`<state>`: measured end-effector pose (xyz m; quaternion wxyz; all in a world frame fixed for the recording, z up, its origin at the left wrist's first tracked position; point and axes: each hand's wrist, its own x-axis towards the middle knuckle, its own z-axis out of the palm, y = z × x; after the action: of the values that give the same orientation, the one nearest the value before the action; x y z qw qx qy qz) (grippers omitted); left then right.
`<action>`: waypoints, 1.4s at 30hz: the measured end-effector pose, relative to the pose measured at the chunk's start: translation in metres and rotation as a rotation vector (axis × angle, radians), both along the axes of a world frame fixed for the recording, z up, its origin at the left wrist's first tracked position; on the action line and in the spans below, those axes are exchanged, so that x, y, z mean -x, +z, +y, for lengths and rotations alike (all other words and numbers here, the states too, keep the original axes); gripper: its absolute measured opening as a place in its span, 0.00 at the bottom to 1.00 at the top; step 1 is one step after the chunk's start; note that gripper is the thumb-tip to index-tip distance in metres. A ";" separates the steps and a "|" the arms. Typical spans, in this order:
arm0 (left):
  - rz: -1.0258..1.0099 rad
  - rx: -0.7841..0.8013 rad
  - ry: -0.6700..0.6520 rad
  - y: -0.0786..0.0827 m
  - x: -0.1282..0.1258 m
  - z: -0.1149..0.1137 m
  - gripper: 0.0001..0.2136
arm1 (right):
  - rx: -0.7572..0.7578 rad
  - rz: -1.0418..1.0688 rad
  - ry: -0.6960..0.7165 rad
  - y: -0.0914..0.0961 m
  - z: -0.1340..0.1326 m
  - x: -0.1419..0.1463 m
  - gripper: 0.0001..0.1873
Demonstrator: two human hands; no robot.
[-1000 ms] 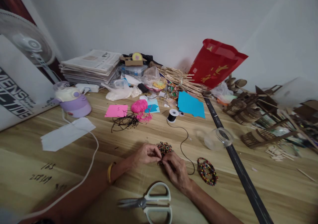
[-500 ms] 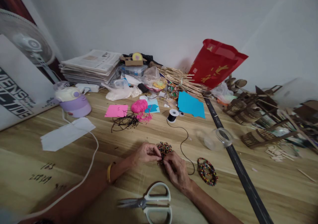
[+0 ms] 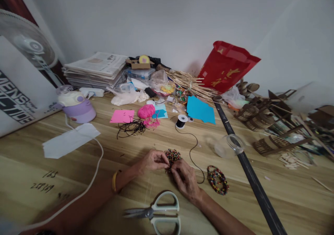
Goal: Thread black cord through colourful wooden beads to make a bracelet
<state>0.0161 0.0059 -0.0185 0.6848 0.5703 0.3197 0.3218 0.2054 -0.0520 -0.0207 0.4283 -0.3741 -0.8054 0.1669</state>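
Small multicoloured beads (image 3: 172,154) lie in a heap on the wooden table, just beyond my fingertips. My left hand (image 3: 154,160) comes in from the left with thumb and forefinger pinched at the heap's near edge. Facing it, my right hand (image 3: 185,180) is also closed in a pinch, its fingertips almost meeting the left ones. Whatever is between the fingers is too small to make out. Finished-looking strings of beads (image 3: 218,180) lie coiled to the right of my right hand. White-handled scissors (image 3: 153,212) rest nearer to me, blades pointing left.
A spool of black cord (image 3: 181,121) trails its end toward my right hand. Beyond are pink yarn (image 3: 146,112), black cord pieces (image 3: 132,127) and blue paper (image 3: 200,110). A clear tape roll (image 3: 235,144) sits by a dark strip (image 3: 250,172). A white cable (image 3: 97,169) crosses the left side.
Almost nothing differs. Both hands stay at the bead heap, with only a very slight shift of the right fingers.
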 end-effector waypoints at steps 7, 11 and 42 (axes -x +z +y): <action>-0.001 -0.004 -0.007 0.000 0.000 0.000 0.14 | 0.003 0.012 -0.011 0.002 0.000 0.001 0.07; -0.012 -0.004 -0.010 -0.002 0.000 0.000 0.15 | 0.007 0.005 -0.008 0.002 0.000 0.001 0.06; 0.042 0.028 -0.039 -0.001 -0.001 -0.001 0.11 | 0.010 0.014 0.042 0.002 0.000 0.000 0.05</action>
<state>0.0168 0.0046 -0.0194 0.6919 0.5735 0.3275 0.2919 0.2055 -0.0522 -0.0184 0.4282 -0.3580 -0.8094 0.1826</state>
